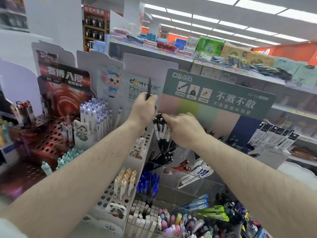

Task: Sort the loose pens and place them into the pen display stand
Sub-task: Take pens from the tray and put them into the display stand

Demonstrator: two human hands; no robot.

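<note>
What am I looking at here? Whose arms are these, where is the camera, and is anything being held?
No machine here: the single picture comes from a camera worn on a person's head, looking forward and down in a shop. The two bare arms are theirs. The left hand grips a dark pen pointing upward. The right hand reaches into a bunch of black-and-white pens standing in the clear display stand; whether it pinches one is hidden. Nearby stand purple-capped pens and blue pens.

one head-worn wide-angle view, facing forward and slightly down, close over the pen display stand (185, 169) at frame centre; store shelves (223, 66) recede upper right.
</note>
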